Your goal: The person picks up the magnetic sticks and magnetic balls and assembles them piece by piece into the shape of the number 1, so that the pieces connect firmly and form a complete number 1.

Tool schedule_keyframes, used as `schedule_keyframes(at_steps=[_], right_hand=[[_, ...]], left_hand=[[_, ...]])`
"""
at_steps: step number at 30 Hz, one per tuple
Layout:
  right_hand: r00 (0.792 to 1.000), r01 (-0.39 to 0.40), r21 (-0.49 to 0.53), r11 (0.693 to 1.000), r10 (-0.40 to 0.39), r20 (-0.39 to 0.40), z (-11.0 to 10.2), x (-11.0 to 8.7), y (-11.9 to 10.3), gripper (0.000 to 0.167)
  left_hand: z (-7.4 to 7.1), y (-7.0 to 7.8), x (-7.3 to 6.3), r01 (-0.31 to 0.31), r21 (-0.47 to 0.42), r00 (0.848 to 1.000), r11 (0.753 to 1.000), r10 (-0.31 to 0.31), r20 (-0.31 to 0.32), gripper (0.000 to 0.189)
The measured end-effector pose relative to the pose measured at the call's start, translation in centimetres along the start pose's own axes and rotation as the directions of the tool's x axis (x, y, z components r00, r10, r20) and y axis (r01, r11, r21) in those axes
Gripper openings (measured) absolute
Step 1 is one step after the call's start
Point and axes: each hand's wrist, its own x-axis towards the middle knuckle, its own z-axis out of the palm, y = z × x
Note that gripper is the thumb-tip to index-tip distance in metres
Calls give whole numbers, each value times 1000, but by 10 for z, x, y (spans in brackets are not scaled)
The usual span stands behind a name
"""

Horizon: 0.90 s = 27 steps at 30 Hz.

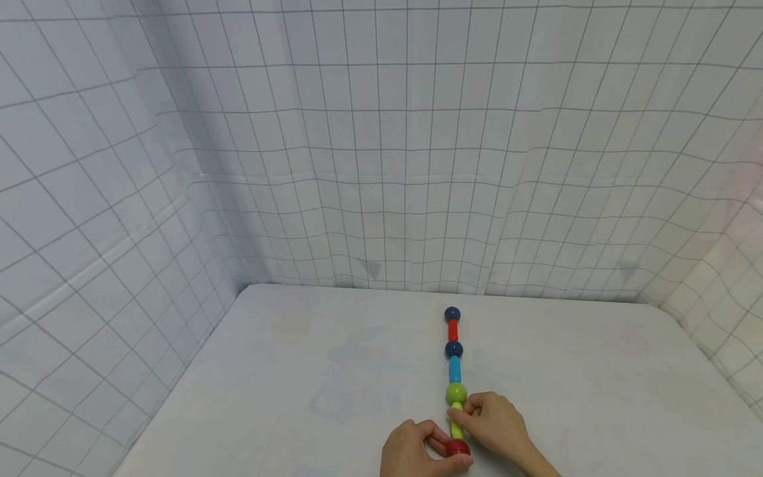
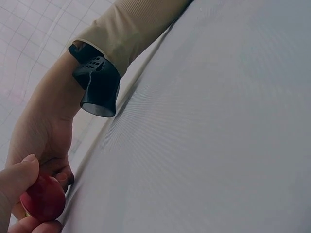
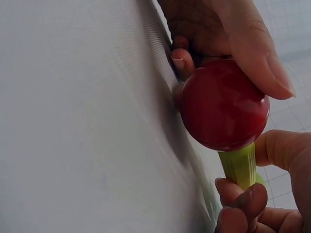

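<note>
My left hand (image 1: 411, 450) holds a glossy red ball (image 3: 224, 104) between thumb and fingers at the near end of a straight line of toy balls and rods. Just beyond it, my right hand (image 1: 497, 424) pinches a ridged yellow-green rod (image 3: 239, 165), whose end meets the red ball. Further along the line come a lime-green ball (image 1: 456, 393), a light blue rod (image 1: 455, 370), a dark blue ball (image 1: 454, 349), a red rod (image 1: 453, 330) and another dark blue ball (image 1: 452, 314) at the far end. In the left wrist view, fingers partly cover the red ball (image 2: 43, 198).
A white table (image 1: 268, 377) lies under the line of pieces. White grid-patterned sheets (image 1: 381, 146) hang behind the table and along both sides. A dark wrist device (image 2: 99, 87) is strapped on the right arm below a beige sleeve (image 2: 126, 34).
</note>
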Motion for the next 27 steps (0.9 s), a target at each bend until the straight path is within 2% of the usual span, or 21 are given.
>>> schedule_keyframes(at_steps=[12, 19, 27], right_hand=[[1000, -17, -11, 1000, 17, -9, 0, 2, 1, 32], [1000, -1, -18, 1000, 0, -15, 1, 1, 2, 33], [1000, -11, -23, 1000, 10, -14, 1, 1, 2, 33]], left_hand=[[0, 2, 1, -7, -9, 1000, 1000, 7, 5, 34], [-1, 1, 1, -46, 17, 999, 999, 46, 13, 34], [-2, 2, 1, -61, 21, 998, 998, 60, 21, 35]])
